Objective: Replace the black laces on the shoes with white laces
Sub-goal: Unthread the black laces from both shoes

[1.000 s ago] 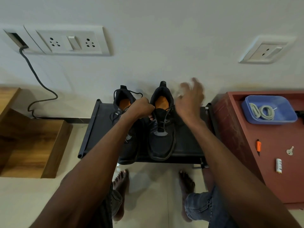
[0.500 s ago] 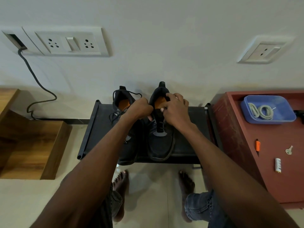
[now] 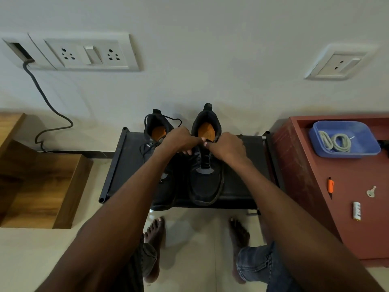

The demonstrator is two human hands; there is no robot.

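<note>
- Head view: two black shoes stand side by side on a low black rack [image 3: 248,182] against the wall, heels toward the wall and toes toward the person.
- The right shoe [image 3: 205,186] has an orange insole; both hands meet over its upper lacing area.
- The left hand [image 3: 179,140] has its fingers curled inward at the top of the right shoe's tongue. What it pinches is hidden by the knuckles; cannot tell.
- The right hand [image 3: 228,145] has its fingers curled, thumb and forefinger closed together on the black lace [image 3: 205,163] at the top eyelets.
- The left shoe [image 3: 160,131] is partly hidden behind the left forearm; its loose black lace [image 3: 147,146] trails over the collar and side.
- The white laces [image 3: 334,142] lie coiled in a blue tray [image 3: 366,131] on a red cabinet [image 3: 357,239], well apart from the shoes.
- On the cabinet top, near its front: an orange tool [image 3: 331,184], a key [image 3: 371,191] and a small white item [image 3: 356,210].
</note>
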